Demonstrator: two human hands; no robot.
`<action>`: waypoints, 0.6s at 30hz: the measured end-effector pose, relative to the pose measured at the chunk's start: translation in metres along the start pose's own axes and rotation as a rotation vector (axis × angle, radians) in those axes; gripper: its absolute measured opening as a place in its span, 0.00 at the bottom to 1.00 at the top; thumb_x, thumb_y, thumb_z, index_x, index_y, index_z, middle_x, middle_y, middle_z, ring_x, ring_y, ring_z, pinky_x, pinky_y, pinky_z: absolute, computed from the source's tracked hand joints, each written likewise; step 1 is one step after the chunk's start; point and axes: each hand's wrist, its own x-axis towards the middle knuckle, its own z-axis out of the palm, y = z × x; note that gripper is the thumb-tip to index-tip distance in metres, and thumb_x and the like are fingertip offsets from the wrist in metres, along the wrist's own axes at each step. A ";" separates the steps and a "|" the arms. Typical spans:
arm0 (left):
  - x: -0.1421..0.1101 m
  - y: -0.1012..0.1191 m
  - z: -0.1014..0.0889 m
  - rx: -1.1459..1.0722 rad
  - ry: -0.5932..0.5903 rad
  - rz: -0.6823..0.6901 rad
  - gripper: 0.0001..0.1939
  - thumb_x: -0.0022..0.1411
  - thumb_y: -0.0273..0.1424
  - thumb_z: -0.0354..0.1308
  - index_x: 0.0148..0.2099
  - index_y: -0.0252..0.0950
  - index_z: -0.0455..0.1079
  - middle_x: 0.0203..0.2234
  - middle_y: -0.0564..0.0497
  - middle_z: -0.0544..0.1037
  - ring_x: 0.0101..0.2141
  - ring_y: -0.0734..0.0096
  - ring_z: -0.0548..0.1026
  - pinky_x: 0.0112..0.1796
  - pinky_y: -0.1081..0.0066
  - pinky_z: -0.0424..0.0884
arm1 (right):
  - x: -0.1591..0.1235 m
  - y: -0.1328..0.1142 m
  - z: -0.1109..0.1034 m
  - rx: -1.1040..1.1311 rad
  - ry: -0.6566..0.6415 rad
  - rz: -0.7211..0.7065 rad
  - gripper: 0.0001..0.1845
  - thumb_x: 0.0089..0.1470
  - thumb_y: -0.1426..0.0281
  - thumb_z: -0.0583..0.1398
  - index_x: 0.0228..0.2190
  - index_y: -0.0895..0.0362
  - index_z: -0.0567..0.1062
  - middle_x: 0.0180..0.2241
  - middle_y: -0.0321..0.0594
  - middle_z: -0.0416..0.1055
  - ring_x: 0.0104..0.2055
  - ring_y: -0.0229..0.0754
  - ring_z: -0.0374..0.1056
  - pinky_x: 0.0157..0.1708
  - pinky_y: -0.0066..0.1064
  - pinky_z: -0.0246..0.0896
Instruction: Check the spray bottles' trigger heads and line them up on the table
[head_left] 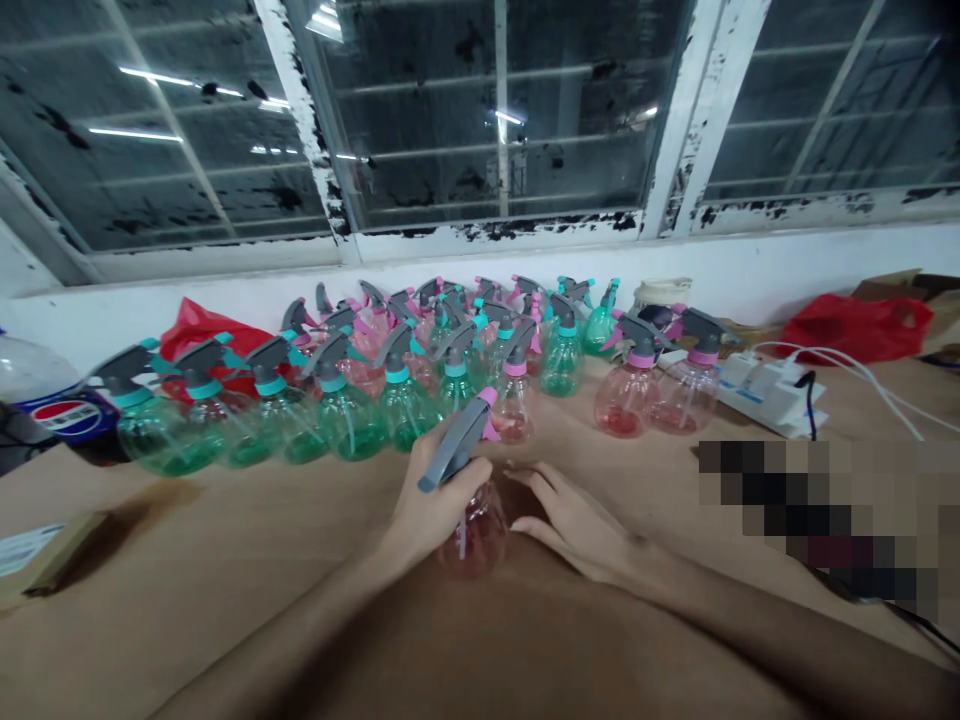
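Observation:
A clear pink spray bottle (474,540) with a grey and pink trigger head stands on the table in front of me. My left hand (442,490) is wrapped round its neck, just under the head. To the right of the bottle, my right hand (566,520) has its fingers apart and curves toward it, holding nothing. Behind the hands, green spray bottles (349,425) with turquoise collars form a row. Another pink spray bottle (514,405) stands just beyond my left hand. Two more pink spray bottles (626,400) are farther right.
A cola bottle (71,415) and a flat cardboard piece (52,560) are at the left. A white power strip (772,395) with cables lies right, near a red plastic bag (855,328). More spray bottles crowd the wall below the window. A pixelated patch hides the right side.

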 end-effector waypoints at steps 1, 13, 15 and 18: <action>0.004 -0.001 0.001 -0.024 -0.026 0.003 0.07 0.49 0.27 0.51 0.33 0.39 0.67 0.21 0.58 0.68 0.22 0.72 0.67 0.27 0.71 0.67 | -0.001 0.009 0.000 -0.020 -0.003 0.005 0.25 0.60 0.55 0.53 0.53 0.57 0.65 0.52 0.51 0.67 0.56 0.51 0.64 0.55 0.49 0.60; 0.037 -0.002 0.023 0.000 -0.161 0.054 0.16 0.48 0.29 0.50 0.38 0.43 0.73 0.25 0.56 0.73 0.26 0.69 0.69 0.29 0.70 0.71 | -0.011 0.044 -0.004 -0.066 -0.011 0.040 0.24 0.60 0.58 0.54 0.54 0.55 0.68 0.57 0.47 0.67 0.60 0.49 0.60 0.58 0.48 0.57; 0.037 -0.004 0.023 0.015 -0.147 0.024 0.10 0.48 0.29 0.50 0.33 0.42 0.71 0.21 0.57 0.69 0.23 0.70 0.67 0.26 0.72 0.68 | -0.011 0.043 -0.006 -0.059 -0.029 0.036 0.27 0.59 0.56 0.55 0.55 0.56 0.67 0.57 0.47 0.66 0.61 0.50 0.59 0.59 0.49 0.56; 0.036 -0.007 0.022 0.012 -0.146 0.022 0.05 0.49 0.32 0.50 0.27 0.40 0.66 0.17 0.58 0.61 0.20 0.73 0.61 0.22 0.73 0.64 | -0.011 0.043 -0.010 -0.057 -0.043 0.036 0.29 0.58 0.54 0.55 0.56 0.57 0.67 0.58 0.49 0.65 0.61 0.51 0.59 0.59 0.51 0.55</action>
